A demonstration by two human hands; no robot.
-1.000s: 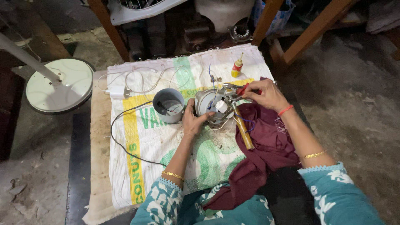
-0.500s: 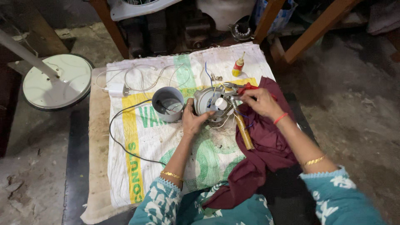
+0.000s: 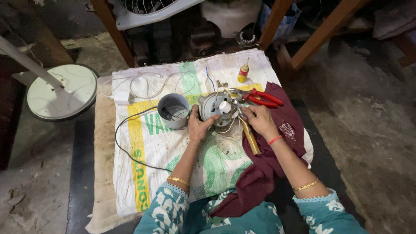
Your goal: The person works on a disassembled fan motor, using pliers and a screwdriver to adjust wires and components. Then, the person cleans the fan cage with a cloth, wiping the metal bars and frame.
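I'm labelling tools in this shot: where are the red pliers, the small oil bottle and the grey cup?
red pliers (image 3: 265, 99), head view, on the red handles.
oil bottle (image 3: 243, 73), head view, on its yellow body.
grey cup (image 3: 172, 113), head view, on its outer wall.

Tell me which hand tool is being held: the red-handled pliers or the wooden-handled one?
The wooden-handled tool: the right hand grips its upper end. The red-handled pliers lie free on the maroon cloth.

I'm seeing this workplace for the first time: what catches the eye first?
At the centre, the left hand steadies a small motor on a printed sack while the right hand works at it. Red-handled pliers lie just behind, and a grey cup-shaped housing stands left.
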